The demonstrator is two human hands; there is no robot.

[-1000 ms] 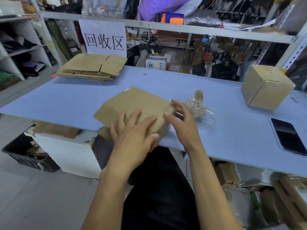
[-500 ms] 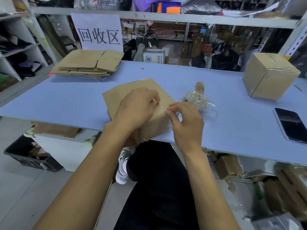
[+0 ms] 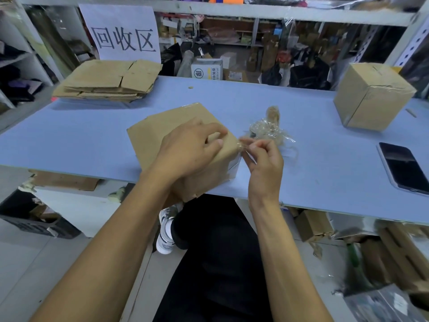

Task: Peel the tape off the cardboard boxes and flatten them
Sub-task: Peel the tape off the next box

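Head view. A brown cardboard box (image 3: 162, 133) lies on the near edge of the blue table (image 3: 313, 163), its near part overhanging the edge above the person's lap. The top face is plain and creased; a strip of clear tape (image 3: 234, 169) runs down the box's right corner, and a short glossy remnant shows at its far corner. The left hand (image 3: 185, 149) rests on top of the box, fingers bent and pressing the cardboard near the right corner, thumb laid along the top face. The right hand (image 3: 262, 159), just right of the box, has thumb and forefinger closed in a pinch on the loose end of the tape at that corner, the other fingers curled under. The two hands are near each other but not touching. Just right of the box and beyond the right hand lies a crumpled wad of peeled tape (image 3: 267, 130). Well to the right of the box stands a second, still-assembled box (image 3: 371, 96), taped along its top edge. Far left of the box lies a stack of flattened cardboard (image 3: 109, 80), below a paper sign (image 3: 123, 33). A dark phone (image 3: 404, 168) lies flat far to the right of the box.
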